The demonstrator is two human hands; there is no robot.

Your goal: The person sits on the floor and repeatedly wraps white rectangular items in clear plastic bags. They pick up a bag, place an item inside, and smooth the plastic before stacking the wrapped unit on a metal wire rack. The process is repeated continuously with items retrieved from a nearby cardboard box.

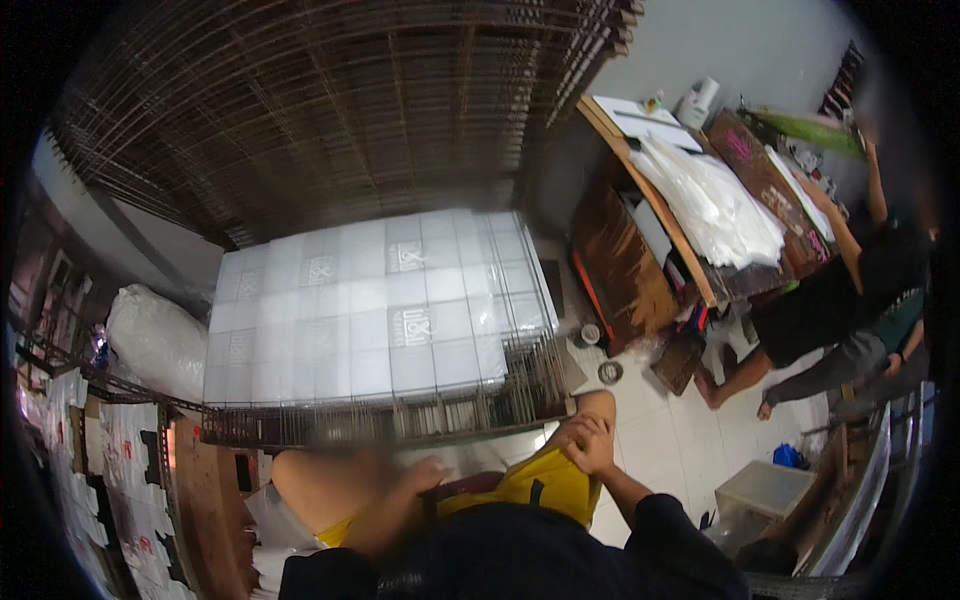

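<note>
Down at seven o'clock, a white stuffed sack (155,340) sits beside a metal rack (380,415) carrying a big sheet of white printed squares (370,310). Toward six o'clock the person's left hand (425,475) blurs above the left knee (320,485); its grip looks loosely curled near the yellow shorts (545,485), but the blur means I cannot tell whether it has hold of anything. Just right of it, the right hand (588,440) rests on the raised right knee (597,402), fingers folded in, nothing held that shows. Two small round tins (600,352) lie on the tiled floor (680,440) just past that knee. At two o'clock a wooden tabletop (655,205) bears a heap of clear plastic bags (715,205). At three o'clock another person (840,300) bends over.
</note>
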